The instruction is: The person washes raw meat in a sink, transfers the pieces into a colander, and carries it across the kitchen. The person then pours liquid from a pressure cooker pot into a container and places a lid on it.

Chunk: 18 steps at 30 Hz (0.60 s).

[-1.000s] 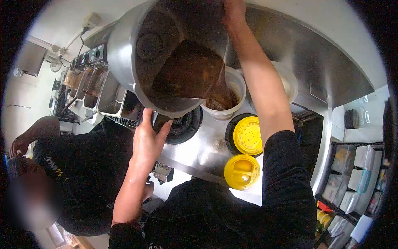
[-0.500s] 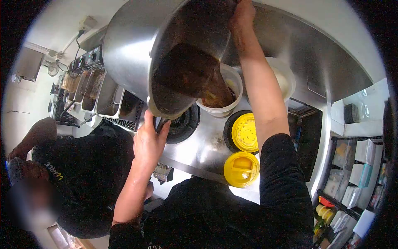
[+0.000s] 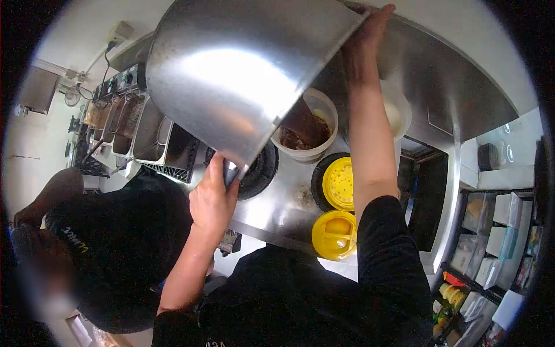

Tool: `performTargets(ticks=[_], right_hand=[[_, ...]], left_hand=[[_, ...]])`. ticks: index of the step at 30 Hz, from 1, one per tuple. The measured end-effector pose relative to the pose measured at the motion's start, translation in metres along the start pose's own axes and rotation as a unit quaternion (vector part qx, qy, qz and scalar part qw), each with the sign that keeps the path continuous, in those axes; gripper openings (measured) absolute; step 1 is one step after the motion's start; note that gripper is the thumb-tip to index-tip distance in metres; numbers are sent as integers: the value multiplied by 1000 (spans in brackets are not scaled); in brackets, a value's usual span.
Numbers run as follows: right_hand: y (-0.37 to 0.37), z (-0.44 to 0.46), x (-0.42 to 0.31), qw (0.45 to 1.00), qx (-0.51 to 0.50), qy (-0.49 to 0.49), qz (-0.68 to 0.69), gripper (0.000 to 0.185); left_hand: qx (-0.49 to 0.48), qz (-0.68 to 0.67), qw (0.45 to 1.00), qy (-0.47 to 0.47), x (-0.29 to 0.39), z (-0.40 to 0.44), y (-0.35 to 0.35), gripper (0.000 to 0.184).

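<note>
A large stainless steel stockpot (image 3: 225,87) hangs tipped steeply over the counter, its mouth facing right and down. My left hand (image 3: 213,199) is closed round its near side handle (image 3: 230,172). At the far rim my right hand (image 3: 370,37) holds the pot, its grip partly hidden. Dark brown liquid (image 3: 303,124) runs from the mouth into a translucent white plastic tub (image 3: 309,155) below. The pot's inside is turned out of sight. Behind my right forearm stands a second white tub (image 3: 399,110) with pale contents.
Black burner rings sit on the steel counter (image 3: 289,202). A yellow perforated lid (image 3: 340,184) and a yellow container (image 3: 334,236) lie near its front edge. A co-worker in black (image 3: 121,248) stands close on the left, beside fryer baskets (image 3: 130,118). Shelving (image 3: 491,248) is at right.
The pot has been tipped further, so its outer base and wall now face me and its inside is hidden. My right hand has moved right, and my left slightly right.
</note>
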State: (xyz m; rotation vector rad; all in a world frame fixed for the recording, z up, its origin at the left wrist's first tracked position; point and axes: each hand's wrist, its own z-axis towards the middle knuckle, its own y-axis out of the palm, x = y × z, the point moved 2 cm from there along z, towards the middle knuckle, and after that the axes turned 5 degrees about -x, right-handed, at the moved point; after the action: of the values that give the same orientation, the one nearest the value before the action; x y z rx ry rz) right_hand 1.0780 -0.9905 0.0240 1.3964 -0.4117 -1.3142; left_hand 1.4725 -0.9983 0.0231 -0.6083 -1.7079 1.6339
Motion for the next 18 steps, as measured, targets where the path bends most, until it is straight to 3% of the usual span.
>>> performTargets(ticks=[3,5,6,8,9,11,14,18], right_hand=[[-16,0,-3,997,53,-29,-55,94],[-34,18,0,994,-57,-42,80,93],[-33,13,-6,994,-57,-43,77,93],[-22,-9,-17,996,-70,12,-51,88],[-13,-16,-17,996,-71,12,-51,88],[-4,-26,-19,996,43,-45,-61,77],[5,-36,-26,990,69,-86,-90,67],[17,-46,-33,984,62,-56,-161,80]], left_hand=[[12,-3,1000,14,2,-1,1,57],[6,-9,1000,11,3,-3,0,56],[0,-15,1000,6,4,-3,0,55],[10,-12,1000,14,2,-5,3,55],[20,-7,1000,21,1,-6,4,55],[15,-18,1000,21,1,-8,3,55],[11,-31,999,24,0,-10,4,54],[19,-59,997,45,-7,-11,9,55]])
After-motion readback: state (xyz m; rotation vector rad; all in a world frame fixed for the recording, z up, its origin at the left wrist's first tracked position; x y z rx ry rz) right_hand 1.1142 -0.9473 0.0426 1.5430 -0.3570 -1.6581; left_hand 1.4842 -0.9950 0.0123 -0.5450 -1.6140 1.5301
